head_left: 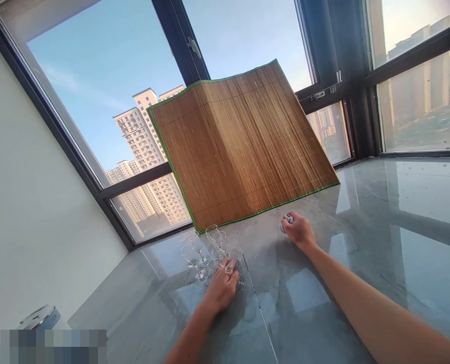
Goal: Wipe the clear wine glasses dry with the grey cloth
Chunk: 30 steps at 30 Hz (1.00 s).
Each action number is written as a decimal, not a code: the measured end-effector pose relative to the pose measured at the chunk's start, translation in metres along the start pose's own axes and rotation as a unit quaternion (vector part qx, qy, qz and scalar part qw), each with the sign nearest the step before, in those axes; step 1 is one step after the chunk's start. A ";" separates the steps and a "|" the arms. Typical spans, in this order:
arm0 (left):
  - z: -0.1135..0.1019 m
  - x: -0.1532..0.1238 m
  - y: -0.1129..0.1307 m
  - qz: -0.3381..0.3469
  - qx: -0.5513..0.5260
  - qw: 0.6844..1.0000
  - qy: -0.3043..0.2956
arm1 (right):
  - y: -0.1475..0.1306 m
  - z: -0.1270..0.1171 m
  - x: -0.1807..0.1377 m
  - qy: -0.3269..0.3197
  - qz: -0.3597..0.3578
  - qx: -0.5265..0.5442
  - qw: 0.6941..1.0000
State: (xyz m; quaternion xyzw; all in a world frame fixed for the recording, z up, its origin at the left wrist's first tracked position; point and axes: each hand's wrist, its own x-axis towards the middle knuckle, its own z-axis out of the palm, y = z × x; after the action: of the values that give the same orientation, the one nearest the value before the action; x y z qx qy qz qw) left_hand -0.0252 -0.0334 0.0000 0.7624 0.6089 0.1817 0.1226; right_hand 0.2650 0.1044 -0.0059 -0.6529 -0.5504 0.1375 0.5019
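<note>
Several small clear stemmed glasses [201, 276] stand close together on the glossy grey tiled surface [304, 323]. Among them, at the near right side of the group, my left hand [220, 285] has its fingers curled round one stemmed glass [225, 265]; its bowl and stem are partly covered by the fingers. Farther right and a little higher, my right hand [301, 231] is closed on a small grey-white object [288, 218]. Most of that object is hidden in the fist, and its kind cannot be made out.
A brown bamboo mat [243, 146] with green edging stands behind the glasses, leaning at the dark-framed window [179, 40]. A white wall [39, 187] rises at left. A white and blue container [45, 318] is at lower left, partly covered by a blurred patch.
</note>
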 end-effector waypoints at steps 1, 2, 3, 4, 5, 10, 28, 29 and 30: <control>-0.001 0.000 -0.002 0.004 0.005 1.000 0.000 | 0.000 0.000 0.000 0.001 -0.001 0.000 1.000; -0.002 0.000 -0.004 0.006 0.009 1.000 0.002 | 0.000 0.000 0.000 0.001 -0.003 0.000 1.000; -0.003 -0.001 -0.006 0.007 0.010 1.000 0.006 | 0.000 0.000 0.000 0.002 -0.004 0.001 1.000; -0.004 -0.001 -0.008 0.007 0.008 1.000 0.011 | 0.001 0.000 0.000 0.004 -0.008 0.003 1.000; -0.005 -0.002 -0.010 0.003 0.001 1.000 0.016 | 0.001 0.000 -0.001 0.003 -0.012 0.006 1.000; -0.004 -0.010 -0.019 -0.030 -0.048 0.997 0.046 | -0.001 -0.001 -0.002 -0.003 -0.024 0.008 1.000; -0.008 -0.044 -0.014 -0.032 -0.094 0.984 0.150 | -0.004 0.001 -0.002 -0.015 -0.014 -0.014 1.000; -0.009 -0.047 -0.013 -0.031 -0.096 0.982 0.160 | -0.005 0.001 -0.003 -0.020 -0.015 -0.015 1.000; -0.011 -0.050 -0.012 -0.031 -0.100 0.980 0.170 | -0.007 0.001 -0.003 -0.026 -0.018 -0.017 0.999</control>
State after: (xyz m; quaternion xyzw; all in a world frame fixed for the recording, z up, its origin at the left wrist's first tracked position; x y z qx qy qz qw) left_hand -0.0501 -0.0797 -0.0016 0.6853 0.6226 0.3646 0.0988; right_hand 0.2591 0.1014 -0.0023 -0.6477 -0.5768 0.1361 0.4788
